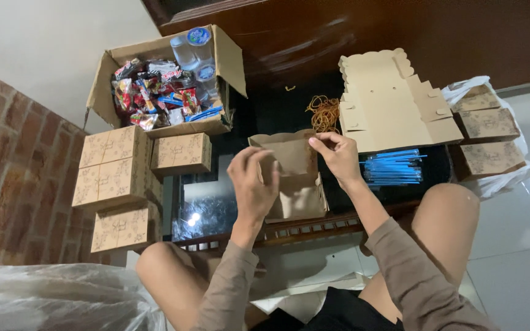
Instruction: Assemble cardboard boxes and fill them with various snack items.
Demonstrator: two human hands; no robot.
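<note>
1. At the far left of the frame, a stack of closed printed boxes (115, 165) stands against a brick wall (7, 178), with one more small closed box (181, 153) just right of the stack.
2. In the upper left sits an open carton (108, 79) full of snack packets (154, 92) and sealed water cups (194, 46).
3. Left of centre, the left hand (253, 184) is curled closed on the near left side of a brown paper box (292, 168), fingers wrapped over its edge.
4. The paper box is at the centre of the frame, on the dark glass table (210, 205), half-formed, with its upper flap raised.
5. Just right of centre, the right hand (338, 156) pinches the top right corner of that flap between thumb and fingertips.
6. To fold it well, I judge the left hand should hold the body steady while the right presses along the crease, so the thin card bends cleanly and does not tear.
7. Above the box lies a loose pile of rubber bands (323, 110).
8. In the upper right, a flat unfolded box blank (394, 104) lies on the table, with a bundle of blue straws (394, 167) just below it.
9. At the far right, more printed boxes (489, 125) sit in a white plastic bag (510, 178).
</note>
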